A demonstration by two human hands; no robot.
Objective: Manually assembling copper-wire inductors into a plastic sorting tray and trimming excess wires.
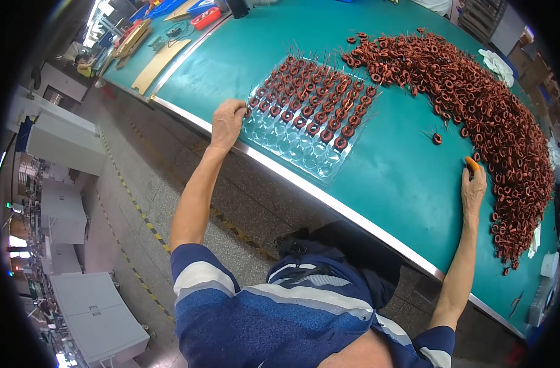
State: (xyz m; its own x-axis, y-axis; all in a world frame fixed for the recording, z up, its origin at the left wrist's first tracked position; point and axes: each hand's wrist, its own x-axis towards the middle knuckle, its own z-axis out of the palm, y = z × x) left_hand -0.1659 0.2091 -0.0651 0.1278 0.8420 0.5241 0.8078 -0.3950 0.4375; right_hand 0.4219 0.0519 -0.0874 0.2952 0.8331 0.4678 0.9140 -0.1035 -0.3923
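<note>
My left hand (228,122) is at the left edge of a clear plastic tray (326,174), its fingers closed on a small copper-wound ring coil (248,113) at a cup there. Several rows of reddish-brown ring coils (307,92) fill the tray's far part, their thin wire leads sticking up; its near cups hold none. To the right, my right hand (474,190) rests low over the table beside a big heap of the same coils (507,135). It wears an orange finger cot (472,164). Its fingers are bent together, and what they hold, if anything, is hidden.
One loose coil (437,139) lies on the green tabletop (390,178) between tray and heap. A white cloth (498,66) lies behind the heap. A metal strip (353,216) edges the table's front. Farther left are a cardboard sheet (160,66) and a red bin (206,18).
</note>
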